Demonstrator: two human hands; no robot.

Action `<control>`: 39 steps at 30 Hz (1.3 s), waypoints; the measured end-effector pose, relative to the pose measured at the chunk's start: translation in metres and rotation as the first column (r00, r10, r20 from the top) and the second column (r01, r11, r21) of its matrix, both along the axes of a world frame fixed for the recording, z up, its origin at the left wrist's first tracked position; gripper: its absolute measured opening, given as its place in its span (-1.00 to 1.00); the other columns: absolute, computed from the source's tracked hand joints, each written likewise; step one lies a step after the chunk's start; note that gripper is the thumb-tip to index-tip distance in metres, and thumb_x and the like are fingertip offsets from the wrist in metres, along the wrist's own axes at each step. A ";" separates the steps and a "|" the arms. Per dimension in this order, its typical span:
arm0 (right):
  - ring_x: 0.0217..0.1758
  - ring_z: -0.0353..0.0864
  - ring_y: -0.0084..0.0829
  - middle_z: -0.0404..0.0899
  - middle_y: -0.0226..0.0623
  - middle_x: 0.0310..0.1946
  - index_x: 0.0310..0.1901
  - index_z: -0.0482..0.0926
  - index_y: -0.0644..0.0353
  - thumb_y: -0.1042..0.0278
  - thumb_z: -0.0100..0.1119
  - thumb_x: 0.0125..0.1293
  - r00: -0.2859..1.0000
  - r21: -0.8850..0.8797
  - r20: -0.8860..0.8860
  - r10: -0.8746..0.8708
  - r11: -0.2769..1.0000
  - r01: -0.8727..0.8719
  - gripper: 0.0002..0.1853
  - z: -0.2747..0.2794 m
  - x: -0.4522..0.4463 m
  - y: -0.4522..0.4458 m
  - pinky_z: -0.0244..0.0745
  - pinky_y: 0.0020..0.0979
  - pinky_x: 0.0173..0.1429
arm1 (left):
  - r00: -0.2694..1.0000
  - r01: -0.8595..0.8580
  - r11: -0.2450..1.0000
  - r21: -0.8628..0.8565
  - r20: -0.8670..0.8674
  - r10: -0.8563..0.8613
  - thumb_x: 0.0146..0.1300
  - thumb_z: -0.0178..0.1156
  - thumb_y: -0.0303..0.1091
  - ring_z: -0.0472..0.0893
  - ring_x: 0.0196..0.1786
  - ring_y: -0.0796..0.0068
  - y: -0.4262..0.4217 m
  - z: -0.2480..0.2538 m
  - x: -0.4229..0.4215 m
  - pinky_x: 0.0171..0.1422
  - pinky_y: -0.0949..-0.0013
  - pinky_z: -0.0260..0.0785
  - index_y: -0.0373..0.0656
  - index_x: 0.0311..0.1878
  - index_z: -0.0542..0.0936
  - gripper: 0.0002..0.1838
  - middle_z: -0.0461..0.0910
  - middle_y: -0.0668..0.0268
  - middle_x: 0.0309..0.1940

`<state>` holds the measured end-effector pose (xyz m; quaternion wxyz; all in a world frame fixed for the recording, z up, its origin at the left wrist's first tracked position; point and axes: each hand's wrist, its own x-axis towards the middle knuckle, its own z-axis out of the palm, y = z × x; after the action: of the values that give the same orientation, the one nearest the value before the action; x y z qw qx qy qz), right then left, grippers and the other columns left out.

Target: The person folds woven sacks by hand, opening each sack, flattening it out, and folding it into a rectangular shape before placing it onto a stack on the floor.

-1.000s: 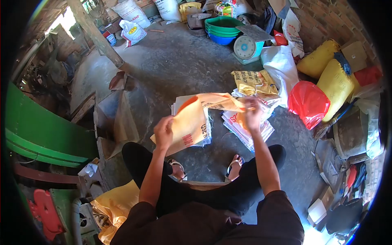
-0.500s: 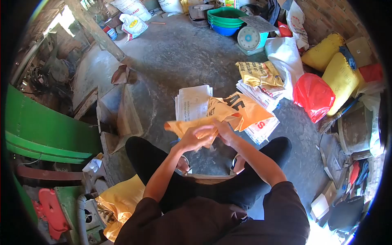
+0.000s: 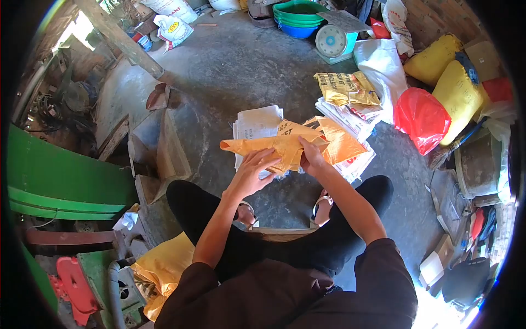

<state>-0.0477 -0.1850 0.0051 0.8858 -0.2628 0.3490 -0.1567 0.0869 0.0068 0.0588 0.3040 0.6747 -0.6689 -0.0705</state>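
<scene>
An orange woven sack [image 3: 249, 147] with dark printing is folded over in front of my knees, its right part spread above a pile of flat white sacks. Its lower left edge lies under my left hand [image 3: 253, 170], whose fingers reach across the cloth with the thumb lower down. My right hand [image 3: 312, 156] pinches the sack near its middle, thumb on top and the other fingers mostly hidden. Just behind it lies a stack of flat white printed sacks [image 3: 257, 122]. Another pile of white sacks [image 3: 350, 125] is to the right, topped by a folded yellow sack [image 3: 348, 90].
Green basins [image 3: 298, 13] and a dial scale [image 3: 332, 41] stand at the back. Along the right are a red plastic bag [image 3: 421, 119] and full yellow sacks [image 3: 459, 101]. Green machinery [image 3: 66, 170] and a wooden chute [image 3: 170, 151] are on the left.
My left hand has come down onto the sack's lower edge. My right hand has shifted slightly right and up, and the sack's right part has folded lower, hiding some lettering.
</scene>
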 end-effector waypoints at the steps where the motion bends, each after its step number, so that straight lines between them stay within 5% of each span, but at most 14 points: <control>1: 0.06 0.66 -0.35 0.61 -0.28 0.05 0.20 0.42 0.18 0.11 0.02 0.52 1.000 -0.010 0.006 -0.007 1.000 0.007 -0.61 -0.003 0.000 -0.002 0.61 -0.28 0.11 | 1.000 -0.013 1.000 0.017 -0.021 0.013 0.03 0.49 -0.38 0.38 0.41 0.21 0.000 0.006 -0.005 0.49 0.05 0.17 0.12 0.28 0.57 -0.34 0.39 0.32 0.38; 5: 0.07 0.65 -0.33 0.61 -0.26 0.05 0.21 0.42 0.21 0.07 0.07 0.48 0.999 -0.047 0.030 0.041 0.998 -0.040 -0.56 -0.004 -0.002 -0.002 0.57 -0.30 0.18 | 1.000 0.006 1.000 0.029 -0.012 -0.006 0.18 0.41 -0.34 0.47 0.34 0.20 -0.002 0.005 -0.010 0.41 0.10 0.30 0.03 0.20 0.63 -0.53 0.52 0.30 0.26; 8: 0.08 0.64 -0.35 0.60 -0.27 0.05 0.23 0.42 0.21 0.00 0.15 0.43 0.990 -0.078 0.006 0.141 0.987 -0.140 -0.48 0.018 -0.005 0.002 0.54 -0.31 0.22 | 0.994 0.010 0.995 -0.101 -0.107 -0.021 0.25 0.35 -0.35 0.64 0.06 0.22 -0.007 -0.005 -0.011 0.13 0.23 0.50 -0.08 0.12 0.65 -0.64 0.65 0.24 0.05; 11: 0.10 0.62 -0.39 0.59 -0.27 0.05 0.24 0.41 0.20 -0.07 0.23 0.36 0.982 -0.159 -0.055 0.180 0.970 -0.186 -0.41 0.034 -0.007 0.012 0.52 -0.31 0.22 | 0.911 -0.170 0.979 0.117 -0.361 0.201 0.35 0.27 -0.32 0.71 -0.23 0.26 -0.004 -0.007 -0.016 -0.17 0.33 0.58 -0.19 0.04 0.66 -0.75 0.69 0.19 -0.17; 14: 0.10 0.61 -0.42 0.57 -0.30 0.06 0.25 0.41 0.19 -0.09 0.26 0.33 0.981 -0.251 -0.057 0.184 0.949 -0.193 -0.37 0.044 -0.007 0.022 0.51 -0.32 0.22 | 0.870 -0.246 0.969 0.004 -0.440 0.222 0.39 0.26 -0.32 0.75 -0.28 0.35 -0.006 -0.016 -0.016 -0.33 0.37 0.57 -0.28 -0.07 0.68 -0.78 0.71 0.12 -0.21; 18: 0.07 0.62 -0.45 0.56 -0.35 0.06 0.26 0.40 0.15 -0.12 0.33 0.28 0.947 -0.281 0.122 0.296 0.926 -0.253 -0.33 0.040 -0.006 0.021 0.51 -0.36 0.19 | 0.848 -0.367 0.927 -0.074 -0.436 0.301 0.35 0.29 -0.35 0.73 -0.31 0.42 -0.008 -0.007 -0.026 -0.31 0.42 0.57 -0.32 -0.13 0.69 -0.80 0.71 0.15 -0.26; 24: -0.08 0.59 -0.63 0.62 -0.43 -0.10 0.11 0.52 0.19 0.11 0.31 0.38 0.962 -0.512 0.146 0.229 0.850 -0.125 -0.59 0.030 -0.001 0.036 0.56 -0.52 -0.02 | 0.698 -0.463 0.885 -0.053 -0.637 0.327 0.32 0.34 -0.37 0.71 -0.29 0.51 -0.012 -0.023 -0.030 -0.22 0.49 0.54 -0.32 -0.10 0.67 -0.79 0.73 0.17 -0.27; 26: -0.12 0.57 -0.68 0.63 -0.45 -0.12 0.07 0.55 0.19 0.19 0.28 0.41 0.974 -0.458 0.120 0.193 0.881 -0.118 -0.67 0.026 -0.002 0.036 0.55 -0.56 -0.08 | 0.549 -0.520 0.854 -0.010 -0.770 0.325 0.32 0.35 -0.38 0.69 -0.26 0.59 -0.013 -0.026 -0.031 -0.21 0.52 0.53 -0.32 -0.06 0.65 -0.77 0.73 0.17 -0.26; 33: -0.19 0.58 -0.69 0.65 -0.41 -0.16 0.05 0.61 0.26 0.25 0.34 0.37 0.979 -0.465 0.129 0.161 0.881 -0.084 -0.67 0.032 -0.002 0.040 0.54 -0.60 -0.13 | 0.468 -0.722 0.675 -0.154 -0.826 0.313 0.33 0.35 -0.39 0.61 -0.31 0.68 -0.016 -0.033 -0.019 -0.25 0.58 0.43 -0.30 -0.14 0.62 -0.82 0.65 0.35 -0.33; 37: -0.14 0.63 -0.63 0.67 -0.36 -0.16 0.08 0.59 0.29 0.38 0.34 0.35 0.982 -0.567 0.099 0.164 0.820 -0.080 -0.68 0.021 0.001 0.045 0.61 -0.57 -0.04 | 0.685 -0.700 0.598 -0.389 -0.601 0.411 0.22 0.41 -0.50 0.65 -0.35 0.58 -0.014 -0.023 -0.010 -0.30 0.53 0.48 -0.27 -0.21 0.65 -0.87 0.64 0.32 -0.36; 39: -0.19 0.65 -0.63 0.69 -0.32 -0.19 0.11 0.59 0.32 0.37 0.34 0.35 0.985 -0.585 0.098 0.144 0.809 -0.060 -0.65 0.024 0.000 0.050 0.59 -0.58 -0.07 | 0.731 -0.649 0.670 -0.361 -0.541 0.416 0.19 0.42 -0.52 0.66 -0.34 0.55 -0.013 -0.012 -0.020 -0.33 0.47 0.52 -0.24 -0.20 0.68 -0.87 0.66 0.26 -0.33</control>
<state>-0.0482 -0.1349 0.0290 0.7926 -0.5270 0.2079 -0.2254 0.0667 -0.0062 0.0471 0.6182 0.7017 -0.3474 0.0687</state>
